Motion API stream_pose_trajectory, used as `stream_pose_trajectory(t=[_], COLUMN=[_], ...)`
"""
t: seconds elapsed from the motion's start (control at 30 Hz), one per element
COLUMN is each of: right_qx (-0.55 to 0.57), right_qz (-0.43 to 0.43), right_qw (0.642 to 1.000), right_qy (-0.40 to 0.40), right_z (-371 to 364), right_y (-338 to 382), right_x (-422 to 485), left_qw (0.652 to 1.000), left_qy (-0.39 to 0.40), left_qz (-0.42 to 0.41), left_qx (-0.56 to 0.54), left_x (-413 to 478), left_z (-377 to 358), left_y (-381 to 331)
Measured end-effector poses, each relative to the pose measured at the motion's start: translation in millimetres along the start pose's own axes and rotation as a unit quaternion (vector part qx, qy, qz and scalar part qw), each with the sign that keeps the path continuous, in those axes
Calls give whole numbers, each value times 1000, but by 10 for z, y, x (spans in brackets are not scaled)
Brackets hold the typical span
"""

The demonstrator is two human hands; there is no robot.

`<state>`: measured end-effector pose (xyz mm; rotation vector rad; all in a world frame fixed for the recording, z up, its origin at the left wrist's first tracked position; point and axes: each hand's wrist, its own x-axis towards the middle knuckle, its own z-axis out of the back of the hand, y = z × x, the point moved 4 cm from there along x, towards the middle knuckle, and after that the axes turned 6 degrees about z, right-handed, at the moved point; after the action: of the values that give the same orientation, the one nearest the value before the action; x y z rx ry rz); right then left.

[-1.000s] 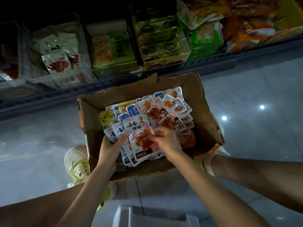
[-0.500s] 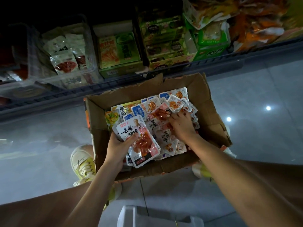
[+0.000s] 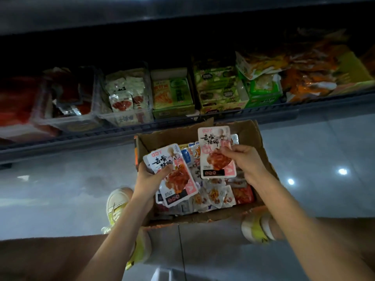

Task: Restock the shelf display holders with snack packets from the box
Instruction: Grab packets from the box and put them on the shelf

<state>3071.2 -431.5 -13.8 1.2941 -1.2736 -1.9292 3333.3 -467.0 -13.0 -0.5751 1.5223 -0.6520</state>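
Cardboard box [image 3: 262, 138] stands open on the grey floor [image 3: 60, 179], at 6 o'clock from the shelf [image 3: 121, 131]. Loose snack packets [image 3: 215, 197] cover its bottom.

Left hand [image 3: 151, 176], at the box's 9 o'clock side, grips a fanned stack of white-and-pink packets [image 3: 178, 179], thumb across the front; the number in the stack cannot be made out.

Right hand [image 3: 246, 159], at the box's 2 o'clock, pinches a single matching packet [image 3: 213, 142] by its right edge, held upright above the box. The hands are apart and the two lots of packets do not touch.

On the shelf at 12 o'clock, a clear holder [image 3: 125, 118] contains white packets; green display boxes [image 3: 172, 96] stand just beside it toward 3 o'clock.
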Motion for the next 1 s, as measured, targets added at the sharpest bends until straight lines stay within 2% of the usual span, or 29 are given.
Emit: stream_pose_trajectory(t=[0.07,0.17,0.27,0.5,0.73,1.0], right_qx=[30,2,-46,-52,-34,-75], right_qz=[-6,30,86,138,220,289], right_qw=[998,994,987,968,942,886], right_qy=[48,106,125,202,251,353], right_z=[-213,-611,-983,-1602,-2118,-3060], right_y=[242,617,913,1451,2019,2930], right_x=[-192,-514,-788,-1246,-1521,-1729], left_qw=[999,997,992,972,970,959], left_qy=[2,11,15,57,41,28], left_qz=[-18,-44,-63,-84,-158,-206], left_qx=[-33,-67,-107,-214,-179,-190], left_x=[-121,-327,-550,-1060,-1395,-1554], left_z=[52,142,295,688,1133,1877], left_y=[-172,-436,-668,-1164,-1709,-2587])
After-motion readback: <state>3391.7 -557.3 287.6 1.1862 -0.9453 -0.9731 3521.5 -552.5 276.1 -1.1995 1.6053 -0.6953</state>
